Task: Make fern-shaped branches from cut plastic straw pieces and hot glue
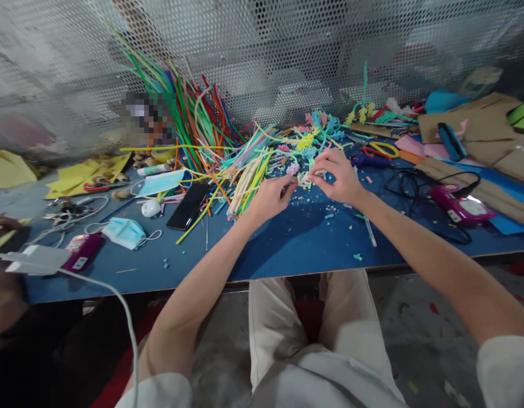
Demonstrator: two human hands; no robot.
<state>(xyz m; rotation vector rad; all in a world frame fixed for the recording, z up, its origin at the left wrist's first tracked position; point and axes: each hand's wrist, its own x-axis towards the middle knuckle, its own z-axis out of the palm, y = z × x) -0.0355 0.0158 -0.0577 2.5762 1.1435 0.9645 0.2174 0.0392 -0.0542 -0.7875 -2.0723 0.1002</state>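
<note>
My left hand (pixel 274 196) is closed, its fingertips pinched together over the blue table; whatever lies between them is too small to make out. Close by on the right, my right hand (pixel 337 174) has thumb and forefinger brought together at some small cream pieces (pixel 305 180), and what it grips is unclear. A lilac fuzzy flower (pixel 292 169) lies just behind the gap between my hands. Farther back are a yellow flower (pixel 305 140) and several pastel ones. Beside my left hand rests a bundle of cream and yellow fuzzy stems (pixel 247 184).
Long coloured stems (pixel 194 113) lean on the perforated metal screen (pixel 287 51). Leftward lie a black phone (pixel 189 206), a face mask (pixel 124 232) and a purple power strip (pixel 82 253). Scissors (pixel 383 149) and another purple strip (pixel 461 205) are rightward. Another person's hand (pixel 2 229) shows far left.
</note>
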